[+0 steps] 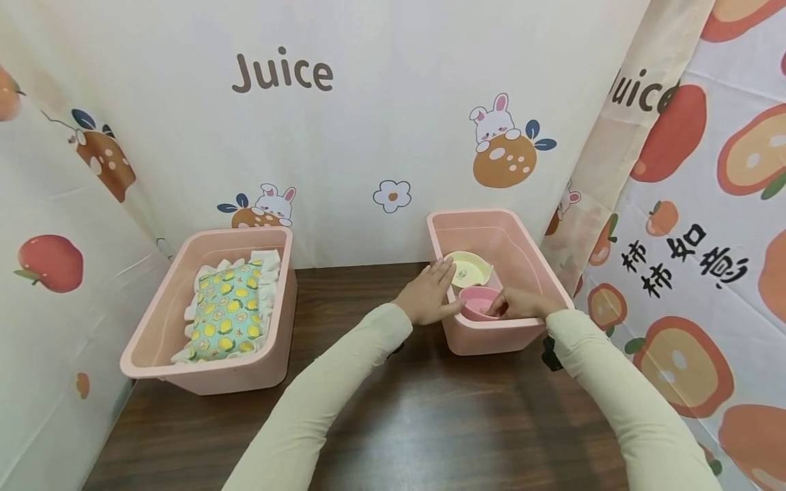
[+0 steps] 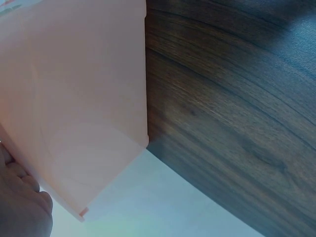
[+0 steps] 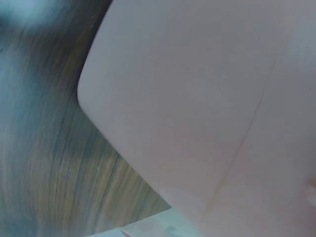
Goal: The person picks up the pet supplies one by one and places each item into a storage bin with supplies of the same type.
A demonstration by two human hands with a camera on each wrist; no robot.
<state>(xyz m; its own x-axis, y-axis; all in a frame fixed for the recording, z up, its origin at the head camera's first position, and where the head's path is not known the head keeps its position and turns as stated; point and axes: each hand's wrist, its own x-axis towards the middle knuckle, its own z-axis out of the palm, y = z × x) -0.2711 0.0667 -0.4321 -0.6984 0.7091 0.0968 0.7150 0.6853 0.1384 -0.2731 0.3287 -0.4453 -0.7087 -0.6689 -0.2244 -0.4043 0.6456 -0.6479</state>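
A pink bin (image 1: 497, 336) stands on the right of the table, with a pale yellow bowl (image 1: 469, 269) and a pink bowl (image 1: 477, 300) inside it. My left hand (image 1: 428, 293) lies across the bin's left rim, fingers extended toward the yellow bowl and thumb by the pink one. In the left wrist view, its fingers (image 2: 24, 185) show along the bin's rim. My right hand (image 1: 518, 303) reaches in over the front right rim and pinches the edge of the pink bowl. The right wrist view shows mostly the bin's outer wall (image 3: 187, 113).
A second pink bin (image 1: 279, 341) stands at the left, holding a green, lemon-printed cushion (image 1: 227, 310) with white ruffles. Both bins sit on a dark wooden table (image 1: 454, 423). Printed curtains (image 1: 350, 129) hang behind and at both sides.
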